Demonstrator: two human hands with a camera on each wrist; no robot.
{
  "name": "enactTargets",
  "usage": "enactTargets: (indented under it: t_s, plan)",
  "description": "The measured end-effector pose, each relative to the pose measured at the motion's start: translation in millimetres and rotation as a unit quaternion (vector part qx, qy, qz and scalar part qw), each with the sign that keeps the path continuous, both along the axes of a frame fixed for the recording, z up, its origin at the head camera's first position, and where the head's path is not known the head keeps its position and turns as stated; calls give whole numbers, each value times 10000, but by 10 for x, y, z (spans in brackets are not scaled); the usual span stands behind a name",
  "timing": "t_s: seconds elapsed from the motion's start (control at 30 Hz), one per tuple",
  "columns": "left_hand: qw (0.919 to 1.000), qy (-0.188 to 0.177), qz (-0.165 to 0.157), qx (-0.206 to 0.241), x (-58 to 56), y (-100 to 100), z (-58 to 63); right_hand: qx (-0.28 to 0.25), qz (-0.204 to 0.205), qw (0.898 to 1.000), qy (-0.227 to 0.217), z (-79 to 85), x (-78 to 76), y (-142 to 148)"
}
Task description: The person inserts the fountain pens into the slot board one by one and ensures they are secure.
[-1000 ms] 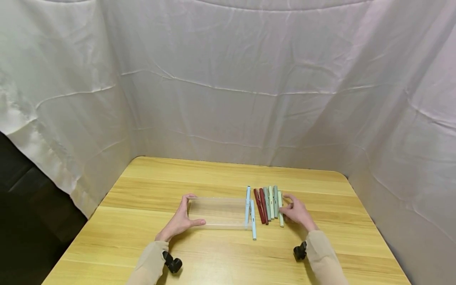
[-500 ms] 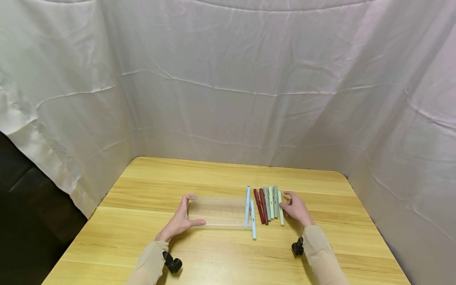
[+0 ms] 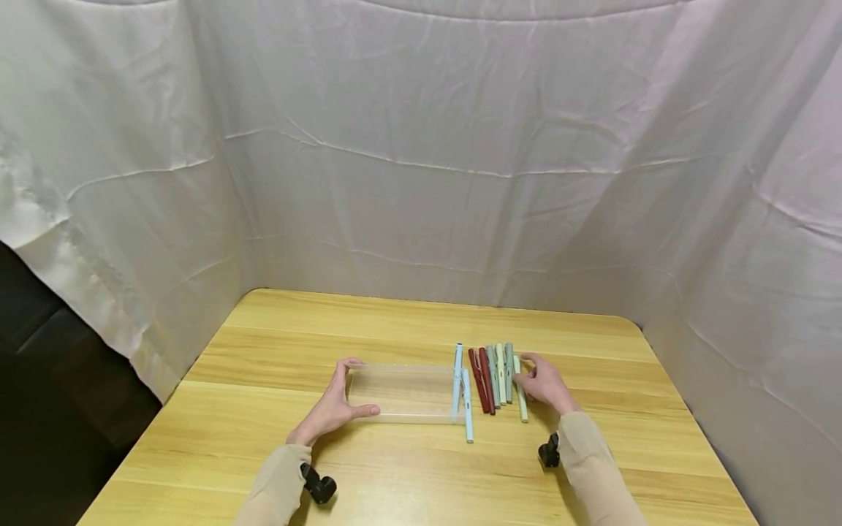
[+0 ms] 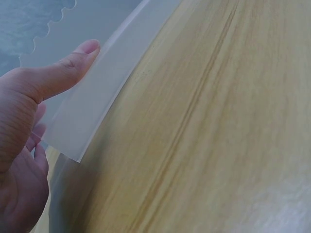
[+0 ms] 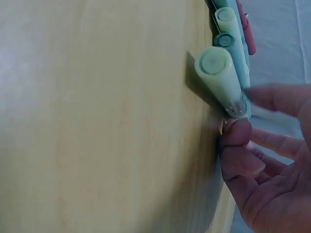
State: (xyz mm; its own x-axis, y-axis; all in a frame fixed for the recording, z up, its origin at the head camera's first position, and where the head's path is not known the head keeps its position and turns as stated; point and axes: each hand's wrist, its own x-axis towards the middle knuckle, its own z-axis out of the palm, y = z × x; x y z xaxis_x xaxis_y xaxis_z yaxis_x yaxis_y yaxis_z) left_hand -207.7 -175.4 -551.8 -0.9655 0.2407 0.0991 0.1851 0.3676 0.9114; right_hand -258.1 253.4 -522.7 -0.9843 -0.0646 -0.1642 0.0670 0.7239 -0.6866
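My left hand grips the left end of a clear plastic box, thumb along its near wall and fingers at the far side. In the left wrist view the thumb presses on the box's frosted wall, and a scalloped edge shows inside. At the right of a row of pens, my right hand pinches a pale green pen by its far part. The right wrist view shows that pen end-on, slanting off the row, with thumb and fingertips at its clip.
Two light blue pens lie at the box's right end, overlapping it in the head view. Beside them lie dark red pens, grey-green pens and another pale green pen. Grey-white curtains surround the wooden table.
The right hand has shifted slightly left, its fingers closing in on the pale green pen. That pen has slid a little nearer and tilted. The left hand and box have stayed still.
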Motion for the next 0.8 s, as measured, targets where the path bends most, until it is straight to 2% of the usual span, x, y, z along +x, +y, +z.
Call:
enactTargets:
  t_s: [0.3, 0.47, 0.8]
  plan:
    - [10000, 18, 6, 59, 9, 1, 14, 276, -32, 9996, 58, -15, -43, -5]
    - [10000, -18, 4, 64, 7, 0, 21, 142, -117, 9998, -9, -24, -37, -6]
    - [10000, -37, -4, 14, 5, -1, 10, -16, -144, 9991, 389, -75, 2, 25]
